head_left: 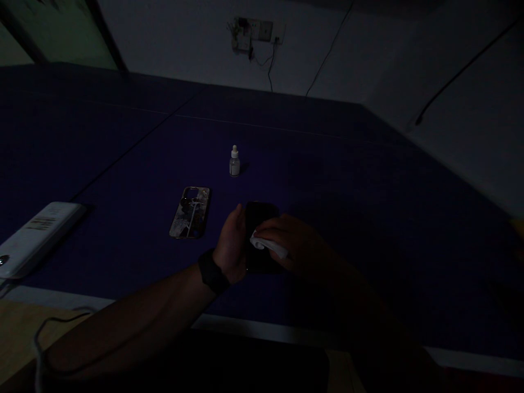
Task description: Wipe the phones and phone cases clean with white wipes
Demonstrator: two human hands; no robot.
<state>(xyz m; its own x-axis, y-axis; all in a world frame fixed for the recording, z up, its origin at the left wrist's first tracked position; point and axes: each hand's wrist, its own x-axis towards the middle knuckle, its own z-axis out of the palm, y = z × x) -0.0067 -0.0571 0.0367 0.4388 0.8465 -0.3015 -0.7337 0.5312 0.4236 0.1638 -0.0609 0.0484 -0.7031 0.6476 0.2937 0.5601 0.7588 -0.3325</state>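
A dark smartphone [262,213] is held upright-facing over the near part of the blue surface. Wrapped around its left edge is my left hand [232,243], with a black band on the wrist. My right hand [292,237] pinches a folded white cloth [268,244] and presses it against the phone's dark face. To the left of my hands lies a patterned phone case [191,213] with a camera cutout. Farther back, a small dropper bottle [234,162] with a white cap stands upright.
A long white device [41,234] with a cable rests at the left edge of the blue table [311,158]. Sockets with plugs [260,31] and hanging wires are on the back wall. The room is very dim.
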